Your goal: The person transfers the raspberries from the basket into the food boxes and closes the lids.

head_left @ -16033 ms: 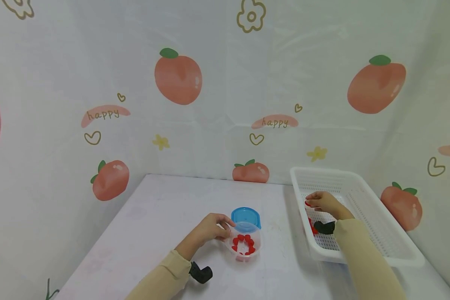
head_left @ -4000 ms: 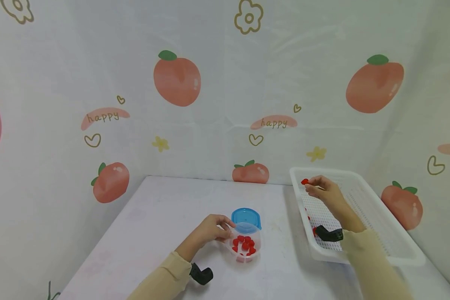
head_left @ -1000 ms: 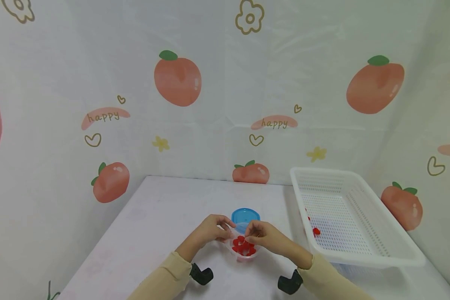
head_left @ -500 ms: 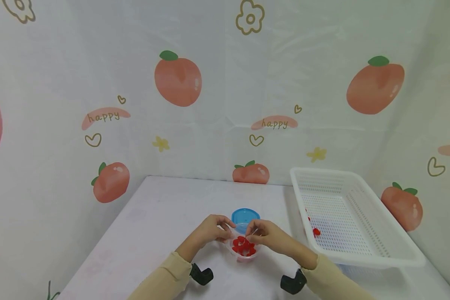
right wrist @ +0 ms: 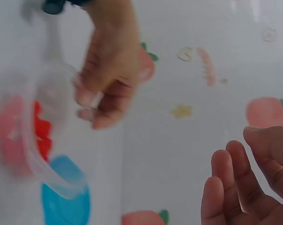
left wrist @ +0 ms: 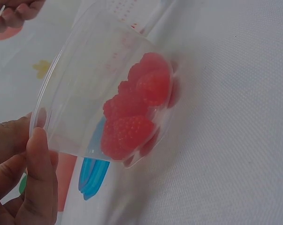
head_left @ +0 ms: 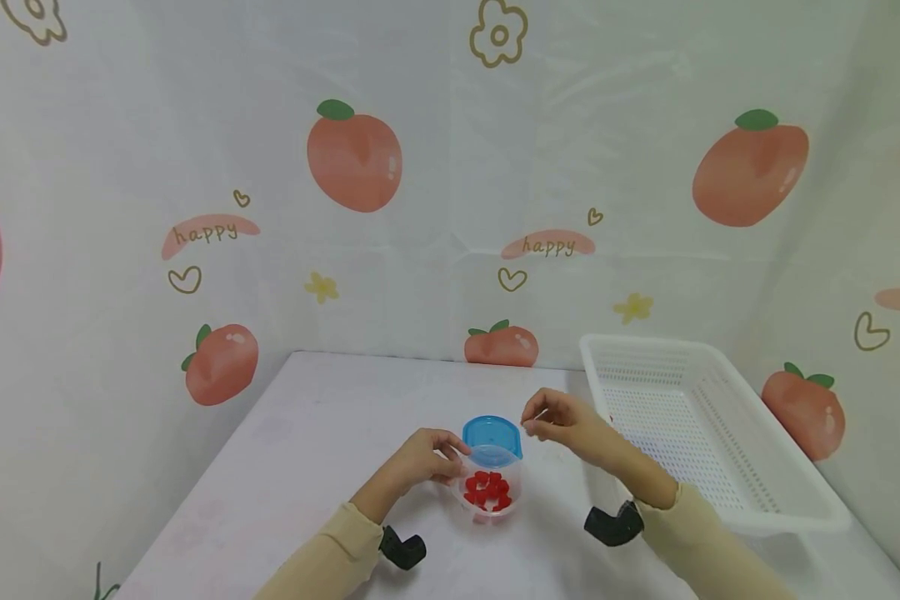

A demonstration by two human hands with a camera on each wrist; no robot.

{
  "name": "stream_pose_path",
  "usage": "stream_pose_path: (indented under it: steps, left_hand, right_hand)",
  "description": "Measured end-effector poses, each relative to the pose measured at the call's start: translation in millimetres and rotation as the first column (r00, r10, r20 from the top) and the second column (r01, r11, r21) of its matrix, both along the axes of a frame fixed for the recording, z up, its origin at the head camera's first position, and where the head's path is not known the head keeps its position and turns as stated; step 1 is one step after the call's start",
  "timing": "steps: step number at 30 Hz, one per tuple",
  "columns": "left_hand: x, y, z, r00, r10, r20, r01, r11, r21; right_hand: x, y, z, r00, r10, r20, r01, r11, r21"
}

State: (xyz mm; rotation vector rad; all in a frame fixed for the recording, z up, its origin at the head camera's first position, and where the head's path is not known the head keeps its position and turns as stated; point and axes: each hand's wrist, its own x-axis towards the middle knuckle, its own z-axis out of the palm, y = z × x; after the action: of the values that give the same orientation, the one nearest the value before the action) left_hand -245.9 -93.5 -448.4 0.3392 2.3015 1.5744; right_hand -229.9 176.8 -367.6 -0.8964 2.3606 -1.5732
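A clear plastic cup [head_left: 516,493] stands on the table with several red raspberries [head_left: 487,490] in its bottom. My left hand [head_left: 423,458] pinches the cup's rim between thumb and fingers, plainly seen in the left wrist view, where the raspberries [left wrist: 132,105] show through the wall. Behind the cup lies a blue lid [head_left: 491,432]. My right hand [head_left: 576,429] hovers above the table between cup and basket. In the right wrist view its fingers [right wrist: 221,164] are loosely bent and apart from the thumb, holding nothing.
A white perforated basket [head_left: 776,523] stands at the right of the table. A speck of red [head_left: 611,419] shows at its left inner side, while my right forearm covers part of that side. A printed cloth [head_left: 435,167] hangs behind the table.
Since the oldest frame, raspberries have passed from the basket into the cup by my right hand. In the last half second that hand has risen from the cup rightwards. The left hand stays put.
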Motion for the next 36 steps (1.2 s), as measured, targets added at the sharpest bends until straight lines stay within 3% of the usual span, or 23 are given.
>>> stream_pose_path:
  steps: [7,18,29,36]
  left_hand:
    - [1.2,0,0.9,1.000,0.010,0.000,-0.010,1.000,-0.012]
    - [0.7,0,-0.2,1.000,0.000,-0.005,0.000,1.000,-0.007]
    - [1.9,0,0.1,1.000,0.005,-0.010,-0.005,1.000,-0.010]
    - [2.6,0,2.1,1.000,0.006,-0.007,-0.006,1.000,-0.017]
  right_hand:
    - [-18.4,31,16.5,0.985,-0.166,-0.057,0.164,0.986,-0.027]
    - [-44.6,84,2.1,0.949,-0.314,0.022,0.314,0.941,-0.126]
    - [-65.8,129,-24.9,0.926,-0.359,0.116,0.362,0.932,0.000]
    - [-68.8,144,-33.6,0.921,-0.350,0.170,0.330,0.935,0.132]
